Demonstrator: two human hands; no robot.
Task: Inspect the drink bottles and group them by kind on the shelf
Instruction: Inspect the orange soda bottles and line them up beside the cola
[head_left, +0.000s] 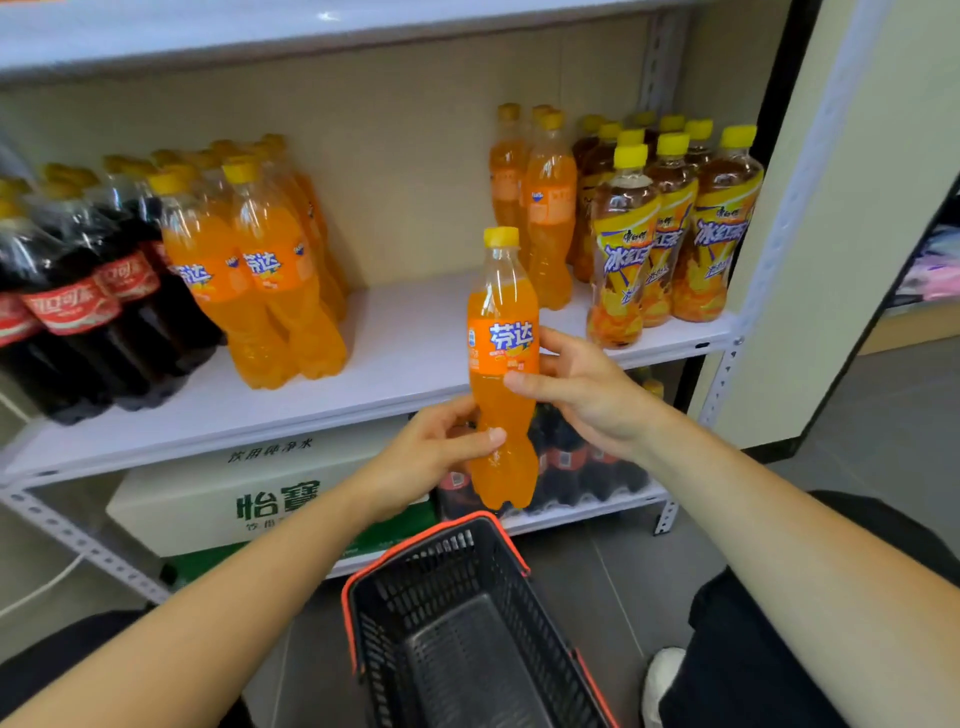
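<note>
Orange bottle (502, 338) upright in both hands (439, 449) (584, 389)

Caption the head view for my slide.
Left hand and right hand hold an orange soda bottle upright before a shelf of cola, orange sodas and iced teas; black basket below.

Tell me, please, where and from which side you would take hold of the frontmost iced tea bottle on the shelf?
Grip the tea bottle round its labelled middle, coming from the front: it stands upright near the shelf edge, with more tea bottles close behind and to its right and soda bottles to its left.
</note>
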